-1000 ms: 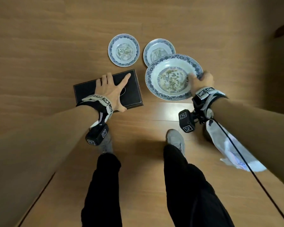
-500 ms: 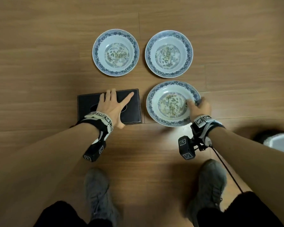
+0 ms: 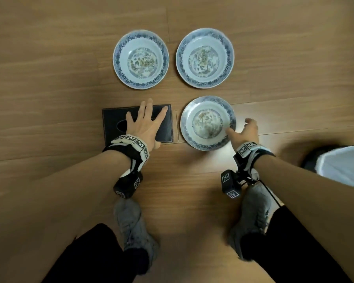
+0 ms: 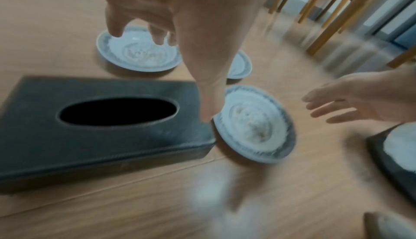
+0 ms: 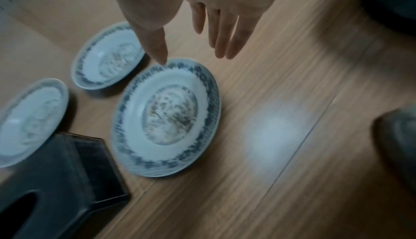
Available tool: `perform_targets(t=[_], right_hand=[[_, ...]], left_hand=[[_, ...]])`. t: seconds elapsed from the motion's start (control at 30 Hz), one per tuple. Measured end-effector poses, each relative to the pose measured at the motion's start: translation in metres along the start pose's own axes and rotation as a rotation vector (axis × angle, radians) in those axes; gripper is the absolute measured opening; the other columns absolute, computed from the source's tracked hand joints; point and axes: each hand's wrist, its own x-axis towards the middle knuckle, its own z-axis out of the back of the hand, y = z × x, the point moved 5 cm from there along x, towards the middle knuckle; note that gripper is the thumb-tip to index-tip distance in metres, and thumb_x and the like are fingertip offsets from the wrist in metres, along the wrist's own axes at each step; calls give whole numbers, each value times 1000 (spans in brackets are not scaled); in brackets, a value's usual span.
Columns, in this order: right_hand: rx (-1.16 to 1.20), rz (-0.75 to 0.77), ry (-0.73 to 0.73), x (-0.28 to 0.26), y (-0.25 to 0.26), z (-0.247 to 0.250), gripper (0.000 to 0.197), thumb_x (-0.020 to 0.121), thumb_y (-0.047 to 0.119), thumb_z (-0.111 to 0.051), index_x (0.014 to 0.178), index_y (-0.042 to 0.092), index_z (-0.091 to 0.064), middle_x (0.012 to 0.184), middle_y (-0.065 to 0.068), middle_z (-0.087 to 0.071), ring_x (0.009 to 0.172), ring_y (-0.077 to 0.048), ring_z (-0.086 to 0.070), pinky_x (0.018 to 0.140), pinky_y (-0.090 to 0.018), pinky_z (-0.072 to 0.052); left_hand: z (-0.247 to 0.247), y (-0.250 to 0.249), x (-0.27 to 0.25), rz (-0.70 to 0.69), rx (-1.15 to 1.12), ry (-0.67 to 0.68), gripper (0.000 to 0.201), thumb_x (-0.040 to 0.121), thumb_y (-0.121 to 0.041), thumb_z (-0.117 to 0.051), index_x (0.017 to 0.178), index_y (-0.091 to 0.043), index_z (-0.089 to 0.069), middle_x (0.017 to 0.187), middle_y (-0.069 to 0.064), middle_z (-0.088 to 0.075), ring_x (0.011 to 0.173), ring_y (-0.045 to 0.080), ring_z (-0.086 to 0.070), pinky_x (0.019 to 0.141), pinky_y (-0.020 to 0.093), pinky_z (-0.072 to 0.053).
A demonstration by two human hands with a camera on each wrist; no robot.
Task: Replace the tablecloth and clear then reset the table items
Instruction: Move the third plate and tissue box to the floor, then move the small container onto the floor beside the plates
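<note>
We are lifting our left hand (image 3: 144, 124), fingers spread, off the black rectangular tissue box (image 3: 114, 125) on the wooden floor (image 3: 49, 78). At three o'clock, our right hand (image 3: 246, 133) is releasing the blue-rimmed porcelain plate (image 3: 208, 122), fingers now straight. Both wrist views are blurring.

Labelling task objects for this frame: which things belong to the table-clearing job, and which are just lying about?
Job items:
- black leather tissue box, under the left hand
- three blue-rimmed white ceramic plates: near, far left, far right
- right hand, open beside the near plate

Just there:
- wooden floor
- white bag
- wooden chair legs
</note>
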Motion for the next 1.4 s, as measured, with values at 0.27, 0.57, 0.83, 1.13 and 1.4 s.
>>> perform_targets(t=[0.27, 0.57, 0.83, 1.13, 1.4], right_hand=[[-17, 101, 51, -101, 119, 180, 70, 85, 39, -67, 141, 13, -36, 141, -9, -47, 128, -27, -47, 104, -40, -40], [-7, 270, 16, -190, 242, 405, 63, 86, 31, -68, 139, 10, -40, 140, -8, -48, 127, -26, -49, 106, -38, -40], [-62, 229, -113, -240, 269, 574, 56, 85, 33, -66, 134, 15, -46, 138, -8, -50, 124, -27, -51, 103, -39, -43], [-47, 97, -281, -296, 213, 691, 53, 87, 32, -64, 134, 16, -47, 135, -6, -52, 122, -25, -52, 100, -36, -43], [71, 12, -446, -330, 140, 800, 58, 84, 29, -63, 136, 12, -46, 135, -7, -52, 123, -26, -53, 99, -36, -43]], left_hand=[[218, -35, -119, 48, -107, -38, 111, 78, -51, -74, 152, -35, 7, 161, 13, 12, 149, 30, 9, 111, 66, -10], [460, -87, -257, 86, -105, -142, 99, 83, -62, -60, 154, -34, 4, 162, 11, 8, 149, 30, 3, 112, 65, -9], [611, -167, -330, -53, -16, -216, 82, 85, -69, -40, 154, -33, -13, 161, 14, -10, 149, 33, -5, 112, 68, -4], [701, -291, -359, -258, 127, -273, 77, 84, -68, -39, 150, -31, -26, 152, 13, -27, 143, 33, -19, 109, 68, -13], [734, -409, -388, -373, 229, -320, 79, 83, -69, -37, 151, -31, -24, 151, 13, -30, 140, 35, -26, 106, 66, -22]])
